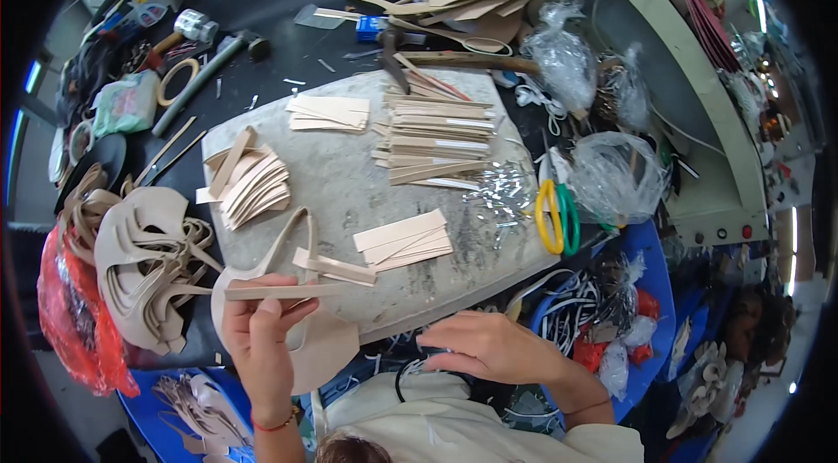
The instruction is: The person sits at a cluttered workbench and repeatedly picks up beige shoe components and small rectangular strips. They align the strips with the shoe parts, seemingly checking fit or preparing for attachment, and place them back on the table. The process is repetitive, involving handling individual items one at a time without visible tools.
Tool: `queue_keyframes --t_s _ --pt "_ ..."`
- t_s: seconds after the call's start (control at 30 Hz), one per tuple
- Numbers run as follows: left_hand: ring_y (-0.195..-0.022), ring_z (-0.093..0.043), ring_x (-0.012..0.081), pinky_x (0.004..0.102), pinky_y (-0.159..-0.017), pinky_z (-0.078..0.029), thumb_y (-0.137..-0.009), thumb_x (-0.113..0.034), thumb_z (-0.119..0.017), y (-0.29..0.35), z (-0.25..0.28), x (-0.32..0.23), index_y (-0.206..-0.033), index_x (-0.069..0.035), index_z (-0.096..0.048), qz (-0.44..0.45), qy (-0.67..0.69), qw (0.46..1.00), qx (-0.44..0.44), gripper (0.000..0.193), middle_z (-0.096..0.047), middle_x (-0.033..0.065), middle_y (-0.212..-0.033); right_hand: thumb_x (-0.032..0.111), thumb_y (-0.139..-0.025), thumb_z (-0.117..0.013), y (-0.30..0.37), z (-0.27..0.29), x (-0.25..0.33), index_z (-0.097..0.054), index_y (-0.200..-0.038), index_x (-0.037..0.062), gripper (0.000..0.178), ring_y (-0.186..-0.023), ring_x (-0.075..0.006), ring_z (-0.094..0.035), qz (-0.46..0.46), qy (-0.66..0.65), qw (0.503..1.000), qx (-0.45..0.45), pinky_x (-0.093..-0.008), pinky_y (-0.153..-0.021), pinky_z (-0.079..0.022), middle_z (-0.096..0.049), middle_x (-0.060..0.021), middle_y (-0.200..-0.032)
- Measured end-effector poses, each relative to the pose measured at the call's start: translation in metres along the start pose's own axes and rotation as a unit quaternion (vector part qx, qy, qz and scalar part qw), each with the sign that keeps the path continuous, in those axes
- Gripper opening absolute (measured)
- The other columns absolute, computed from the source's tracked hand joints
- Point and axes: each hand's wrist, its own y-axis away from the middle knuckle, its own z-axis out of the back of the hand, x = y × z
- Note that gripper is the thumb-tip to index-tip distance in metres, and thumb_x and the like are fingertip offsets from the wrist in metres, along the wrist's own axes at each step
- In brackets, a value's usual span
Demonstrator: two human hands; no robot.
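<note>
My left hand (262,332) is closed on a narrow beige strip (327,290), held level between thumb and fingers over the front edge of the grey board. Under it lies a curved beige cut-out piece (327,354) with a looped strap, partly hidden by the hand. A short folded strip (336,268) rests across that strap. My right hand (484,345) hovers in front of the board near my lap, fingers stretched to the left and thumb apart, with nothing visible in it. Closest on the board is a small stack of flat beige strips (403,240).
The grey board (476,258) also bears fanned strips (257,188), a long strip pile (436,136) and shiny metal bits (502,197). Yellow-and-green scissors (559,214), a hammer (471,60) and plastic bags surround it. Beige cut-outs (148,267) heap at left; a blue bin (659,288) stands right.
</note>
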Motion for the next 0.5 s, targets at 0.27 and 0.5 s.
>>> queue_keyframes --t_s 0.27,0.5 --pt "-0.096 -0.063 0.0254 0.0381 -0.083 -0.055 -0.092 -0.004 -0.045 0.010 -0.025 0.010 -0.103 0.005 -0.051 0.045 -0.029 0.993 0.106 0.015 -0.057 0.0146 -0.105 0.001 -0.075 -0.063 -0.006 0.041 -0.066 -0.064 -0.098 0.0028 0.023 -0.081 -0.0289 -0.056 -0.134 0.323 0.922 -0.169 -0.0373 -0.070 -0.046 -0.058 -0.0104 -0.085" --pt "-0.098 -0.063 0.0258 0.0373 -0.085 -0.055 -0.093 -0.002 -0.043 0.009 -0.016 0.017 -0.104 0.006 -0.052 0.065 -0.024 0.993 0.093 0.016 -0.058 0.0151 -0.105 0.002 -0.083 -0.060 -0.008 0.041 -0.067 -0.062 -0.095 0.0001 0.012 -0.080 -0.0311 -0.056 -0.154 0.243 0.936 -0.203 -0.0388 -0.070 -0.046 -0.059 -0.0132 -0.084"
